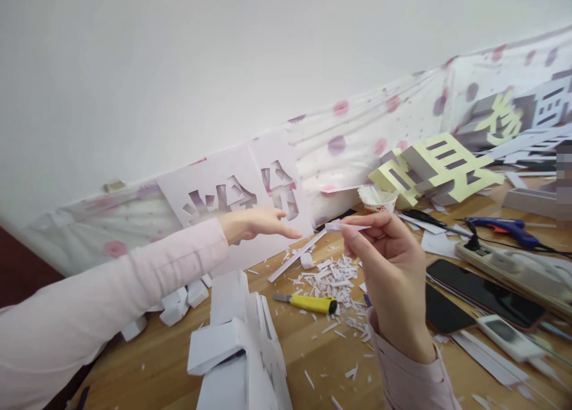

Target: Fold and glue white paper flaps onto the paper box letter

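My left hand (261, 223) reaches forward with its fingers apart and holds nothing, in front of a white sheet (214, 171) with cut-out character shapes that leans on the wall. On the right, my right hand (386, 261) pinches a small white paper piece (342, 226) between thumb and fingertips. A large folded white paper form (230, 350) stands on the wooden table below my left forearm. The yellow cutter (313, 304) lies between that form and my right hand, beside a heap of white paper scraps (333, 279).
A paper cup (378, 199) and pale yellow 3D letters (442, 165) stand at the back right. A blue glue gun (509, 228), a power strip (513, 273), a black phone (485, 291) and a white device (509, 337) lie on the right. Small white blocks (174, 306) sit at left.
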A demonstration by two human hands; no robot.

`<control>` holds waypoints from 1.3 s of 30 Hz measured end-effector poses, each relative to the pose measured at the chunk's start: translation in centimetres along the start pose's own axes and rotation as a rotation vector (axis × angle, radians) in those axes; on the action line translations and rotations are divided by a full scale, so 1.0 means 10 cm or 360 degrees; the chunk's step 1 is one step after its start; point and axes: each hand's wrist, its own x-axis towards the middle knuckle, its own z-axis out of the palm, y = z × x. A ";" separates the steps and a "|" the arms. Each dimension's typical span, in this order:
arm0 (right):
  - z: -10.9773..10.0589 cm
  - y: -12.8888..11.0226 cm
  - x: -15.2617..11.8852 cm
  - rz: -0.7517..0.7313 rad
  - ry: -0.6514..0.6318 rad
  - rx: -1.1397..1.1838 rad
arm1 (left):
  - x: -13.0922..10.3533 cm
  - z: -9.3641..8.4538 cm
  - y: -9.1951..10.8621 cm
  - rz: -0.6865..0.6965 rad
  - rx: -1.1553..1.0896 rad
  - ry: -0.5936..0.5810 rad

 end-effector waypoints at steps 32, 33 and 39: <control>0.35 0.16 -0.20 0.0098 -0.0802 -0.0219 | -0.36 0.57 0.40 0.0235 -0.1387 0.0362; 0.35 0.16 -0.20 0.0099 -0.0794 -0.0204 | -0.36 0.57 0.40 0.0230 -0.1396 0.0362; 0.36 0.11 -0.23 0.0062 -0.0787 -0.0194 | -0.36 0.57 0.40 0.0181 -0.1441 0.0317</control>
